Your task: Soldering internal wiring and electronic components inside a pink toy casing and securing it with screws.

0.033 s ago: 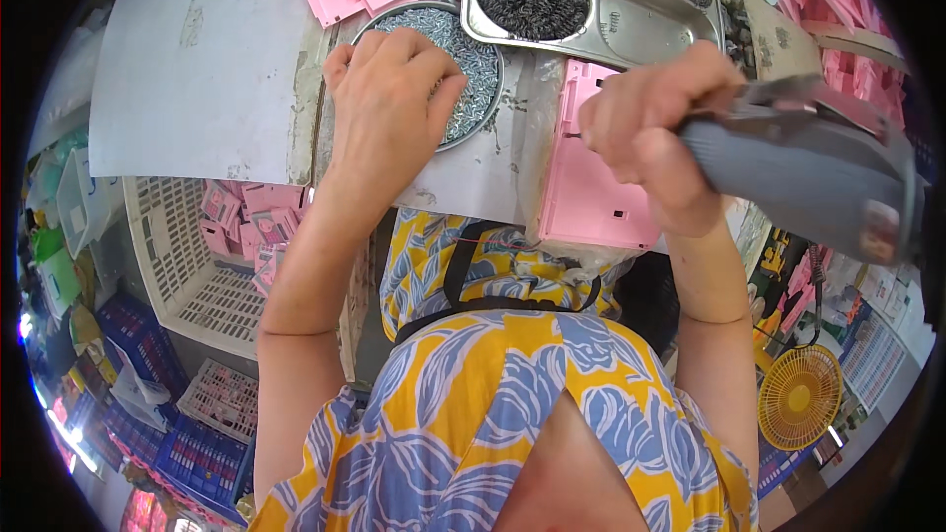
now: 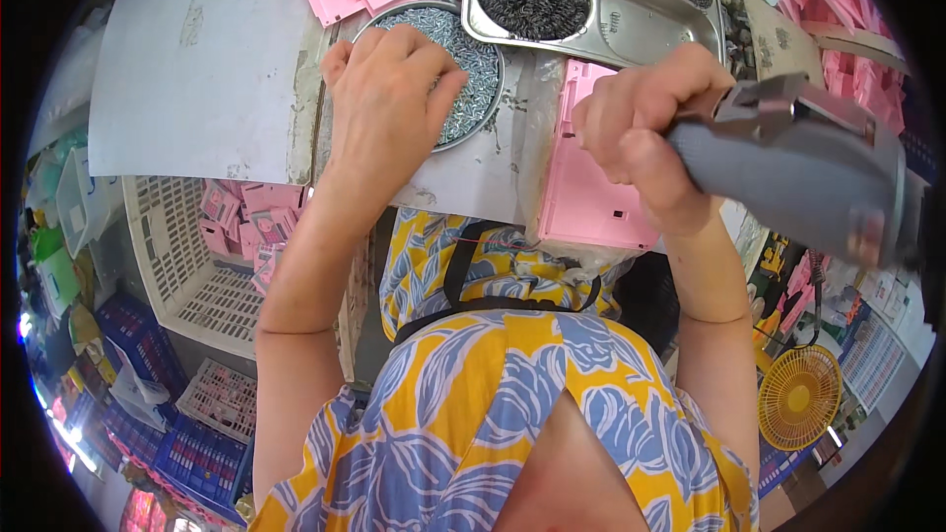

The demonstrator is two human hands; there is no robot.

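L hand [image 2: 394, 89] lies palm-down over a round dish of small metal screws [image 2: 473, 64] near the surface's front edge, fingers bent and dipped into the pile; can't tell if they pinch one. R hand [image 2: 641, 133] is wrapped tight round a grey power screwdriver [image 2: 798, 177], held over a pink plastic panel [image 2: 591, 187] at the front edge. Steel tray of dark springs [image 2: 601, 0] sits just behind. White crate [image 2: 192, 266] w/ pink parts stands below the surface, left.
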